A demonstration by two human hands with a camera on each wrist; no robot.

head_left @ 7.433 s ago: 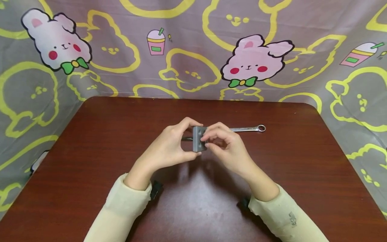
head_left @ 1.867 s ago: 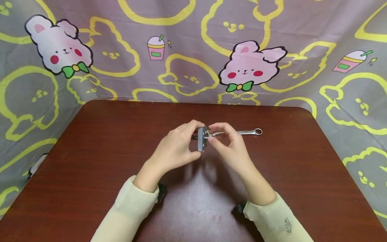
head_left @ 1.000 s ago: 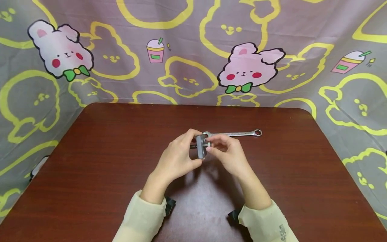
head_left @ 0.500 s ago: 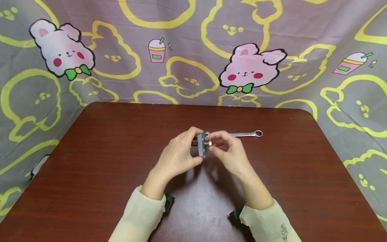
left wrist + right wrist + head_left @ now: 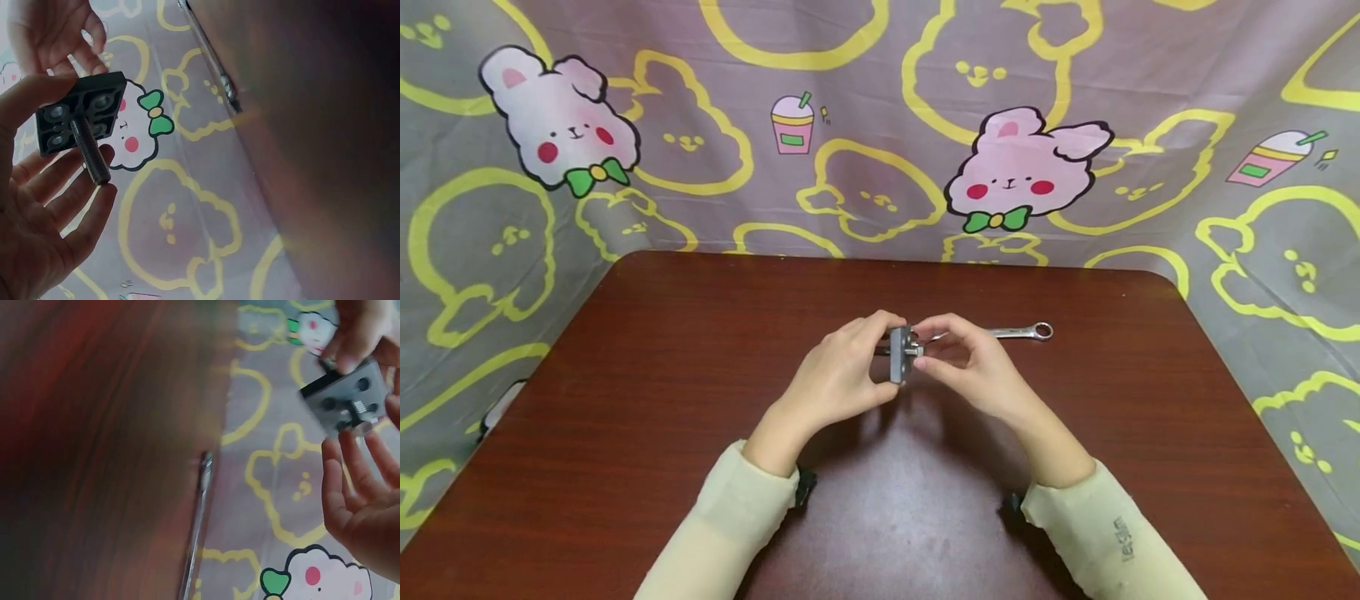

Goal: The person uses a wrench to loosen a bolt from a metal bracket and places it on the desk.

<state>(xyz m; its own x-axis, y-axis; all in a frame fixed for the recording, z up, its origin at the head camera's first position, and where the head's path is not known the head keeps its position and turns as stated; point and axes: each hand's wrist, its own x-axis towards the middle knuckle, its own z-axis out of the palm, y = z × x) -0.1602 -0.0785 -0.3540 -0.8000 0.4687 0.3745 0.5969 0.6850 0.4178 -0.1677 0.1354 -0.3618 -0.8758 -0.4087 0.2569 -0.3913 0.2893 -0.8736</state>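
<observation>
My left hand [image 5: 838, 367] grips a small square grey plate [image 5: 896, 358] by its edges, thumb below and fingers above, holding it over the table. A bolt [image 5: 916, 352] passes through the plate's middle. In the left wrist view the long threaded shank [image 5: 92, 153] sticks out of the ribbed back side, with holes near the plate's corners. On the other face, the right wrist view shows the bolt's head [image 5: 362, 429] standing off the plate [image 5: 337, 400]. My right hand [image 5: 985, 367] has thumb and fingertips at that head, pinching it.
A combination spanner [image 5: 1018, 333] lies on the brown table [image 5: 647, 375] behind the right hand, its left end partly hidden by the fingers. A patterned cloth [image 5: 857, 92] hangs round the table's back and sides.
Compared with several seconds ago, the bolt's head now shows standing out on the plate's right side. Since half a second ago, the right fingers have shifted round the head; the plate has risen slightly.
</observation>
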